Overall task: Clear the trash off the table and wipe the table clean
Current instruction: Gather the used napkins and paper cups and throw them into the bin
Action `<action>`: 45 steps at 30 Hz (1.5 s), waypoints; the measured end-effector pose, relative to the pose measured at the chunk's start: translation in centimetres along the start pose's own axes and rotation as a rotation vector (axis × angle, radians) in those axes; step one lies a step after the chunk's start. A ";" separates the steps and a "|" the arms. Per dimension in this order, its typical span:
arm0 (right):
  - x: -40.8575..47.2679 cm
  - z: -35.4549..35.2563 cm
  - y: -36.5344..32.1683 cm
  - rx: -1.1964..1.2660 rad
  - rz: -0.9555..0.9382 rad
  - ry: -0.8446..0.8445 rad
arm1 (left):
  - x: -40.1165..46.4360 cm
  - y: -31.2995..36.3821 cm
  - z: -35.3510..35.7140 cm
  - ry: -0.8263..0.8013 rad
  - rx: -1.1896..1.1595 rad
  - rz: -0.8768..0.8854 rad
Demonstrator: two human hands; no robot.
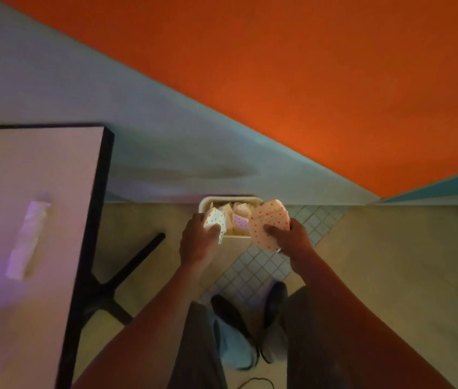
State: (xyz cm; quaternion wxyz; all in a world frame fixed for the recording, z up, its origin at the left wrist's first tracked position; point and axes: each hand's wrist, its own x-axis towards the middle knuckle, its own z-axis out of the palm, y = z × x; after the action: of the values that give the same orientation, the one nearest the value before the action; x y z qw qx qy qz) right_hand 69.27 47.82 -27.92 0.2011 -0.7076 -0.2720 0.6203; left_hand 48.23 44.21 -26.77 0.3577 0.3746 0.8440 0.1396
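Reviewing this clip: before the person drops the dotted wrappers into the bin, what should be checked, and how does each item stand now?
1. Left hand grips a dotted wrapper: ok.
2. Right hand grips the larger dotted wrapper: ok.
3. Both wrappers are over the bin: the left one ok; the right one only partly, not ok.
4. Room left in the bin, already holding wrappers: cannot tell.
5. Table free of trash: not ok, a pale wrapped item remains.
6. Table wiped: cannot tell.

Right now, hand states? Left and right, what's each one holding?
Left hand: gripping a small polka-dot wrapper over the trash bin.
Right hand: gripping a larger polka-dot wrapper beside the bin.
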 end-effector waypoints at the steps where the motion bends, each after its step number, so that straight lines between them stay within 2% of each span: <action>1: 1.8 0.7 0.6 -0.022 -0.007 0.009 | 1.6 -0.9 1.2 0.001 0.009 -0.002; 7: 10.7 5.4 4.6 -0.198 -0.139 0.031 | 9.2 -5.2 8.2 -0.041 0.167 0.005; 15: 20.5 9.5 9.6 -0.358 -0.209 -0.029 | 17.7 -8.8 15.6 -0.118 0.209 -0.016; 22: 24.4 11.2 11.3 -0.525 -0.253 -0.071 | 21.5 -10.7 19.1 -0.142 0.312 0.021; 29: 26.2 12.9 12.5 -0.596 -0.276 -0.012 | 22.4 -11.5 21.3 -0.135 0.395 0.054; 35: 24.8 12.9 12.0 -0.736 -0.303 -0.050 | 21.1 -10.8 20.7 -0.162 0.385 0.039; 40: 22.3 10.9 9.2 -0.911 -0.350 -0.082 | 19.4 -9.7 17.3 -0.118 0.413 0.131; 45: 17.7 8.5 5.0 -0.972 -0.351 -0.040 | 14.7 -7.2 12.8 -0.089 0.365 0.131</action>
State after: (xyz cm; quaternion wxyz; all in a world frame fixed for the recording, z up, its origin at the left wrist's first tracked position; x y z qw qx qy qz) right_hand 62.98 54.75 -45.93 -0.0549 -0.6509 -0.6473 0.3927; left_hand 46.60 49.66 -46.76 0.3109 0.4933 0.8123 -0.0096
